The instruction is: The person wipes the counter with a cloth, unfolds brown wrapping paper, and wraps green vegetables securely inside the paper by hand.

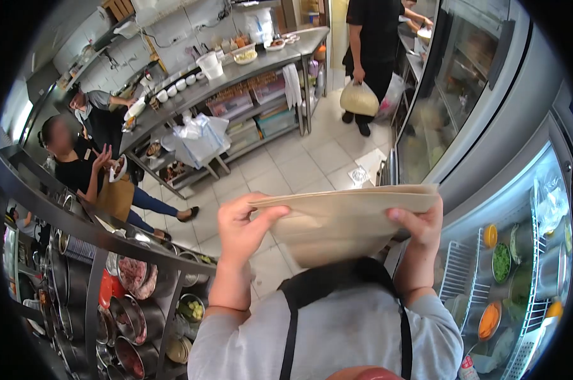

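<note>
In front of my chest I hold up a tan folded sheet (347,218) by its two upper corners. Whether it is paper or cloth, I cannot tell. My left hand (243,225) pinches the left corner, thumb on the near side and fingers behind. At the right corner my right hand (419,225) grips the same way, with its fingers mostly hidden behind the sheet. The upper edge is pulled nearly straight between the hands, and the lower part hangs just above my black apron (337,278).
An open fridge (483,278) with wire shelves and food containers stands at right. At left a rack (99,278) holds metal pots. Two people (77,152) stand beyond it. Another person (366,57) carries a filled plastic bag (359,99). A steel counter (229,73) runs along the back.
</note>
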Demonstrator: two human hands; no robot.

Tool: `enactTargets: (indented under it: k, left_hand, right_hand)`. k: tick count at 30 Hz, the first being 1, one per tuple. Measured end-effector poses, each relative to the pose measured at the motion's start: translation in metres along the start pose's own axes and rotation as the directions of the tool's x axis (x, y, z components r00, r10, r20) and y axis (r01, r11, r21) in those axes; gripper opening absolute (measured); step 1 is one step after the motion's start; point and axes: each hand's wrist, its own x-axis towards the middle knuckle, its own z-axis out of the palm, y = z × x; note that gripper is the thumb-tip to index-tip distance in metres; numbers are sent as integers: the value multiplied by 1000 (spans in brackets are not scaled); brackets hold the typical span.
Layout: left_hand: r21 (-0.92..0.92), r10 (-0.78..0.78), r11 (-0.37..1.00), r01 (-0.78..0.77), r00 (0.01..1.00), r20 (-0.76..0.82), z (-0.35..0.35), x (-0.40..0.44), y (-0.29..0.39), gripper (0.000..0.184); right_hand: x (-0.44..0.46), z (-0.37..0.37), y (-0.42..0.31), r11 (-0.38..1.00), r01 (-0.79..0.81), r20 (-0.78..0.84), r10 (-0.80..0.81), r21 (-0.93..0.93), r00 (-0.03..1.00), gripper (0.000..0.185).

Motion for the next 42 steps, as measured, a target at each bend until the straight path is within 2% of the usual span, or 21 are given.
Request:
enactTargets:
  k: [1,2,4,5,6,7,8,9,10,12,13,16,17,18,20,24,31,42]
  left_hand:
    - [-104,23,994,-37,991,-133,5,2,7,22]
    - [-203,25,976,-81,964,-263,8,1,16,24]
    - [-79,182,970,-232,898,-401,9,-1,40,25]
    - [-12,266,952,-306,847,-461,8,0,54,26]
    - [-213,281,899,-383,877,-390,4,-1,69,26]
    - [-261,423,850,-458,888,-180,-14,7,79,25]
    - [-349,545,796,-495,836,58,-31,16,89,27]
    - [-443,623,759,-478,732,277,-49,25,99,31]
    - [-410,627,759,-505,737,251,-50,19,105,24]
    - [-344,666,731,-589,727,170,-46,10,113,14]
    - [-263,690,698,-666,724,-3,-33,3,114,10]
    - [-145,806,579,-802,590,-43,-29,-6,109,14]
    - [-45,816,569,-821,570,-93,-24,-10,109,13]
    - [-44,843,526,-849,528,-109,-24,-9,108,14]
    - [-40,880,454,-890,455,-134,-26,-12,107,16]
    - [10,861,507,-862,506,-49,-39,-22,105,22]
    - [30,893,448,-894,446,-55,-47,-17,102,31]
    - [-10,862,503,-864,502,-76,-47,-18,96,33]
  right_hand:
    - [-1,11,-8,993,26,-119,-13,111,993,17]
    - [-3,15,-13,986,128,-188,-105,109,976,16]
    - [-5,19,-21,942,324,-323,-281,87,904,14]
    - [-4,14,-29,927,372,-228,-373,-49,899,12]
    - [-3,3,-40,885,428,-123,-453,-183,883,11]
    - [3,-3,-53,818,535,16,-544,-210,839,9]
    - [9,-8,-66,742,638,155,-619,-204,770,8]
    - [19,-10,-82,685,726,289,-683,-66,671,7]
    - [25,-12,-93,606,791,396,-751,91,529,7]
    - [27,-16,-109,521,849,478,-769,87,423,6]
    - [24,-15,-112,496,864,514,-766,92,385,6]
    - [18,5,-108,315,946,311,-909,77,277,12]
    - [14,6,-106,245,969,279,-933,27,228,13]
    - [10,6,-103,208,978,265,-943,-5,202,13]
    - [7,9,-104,185,982,263,-947,-33,187,13]
    - [3,10,-109,140,988,247,-957,-58,150,12]
    - [-1,20,-107,102,990,245,-962,-93,122,12]
    - [0,14,-116,86,983,275,-953,-160,128,13]
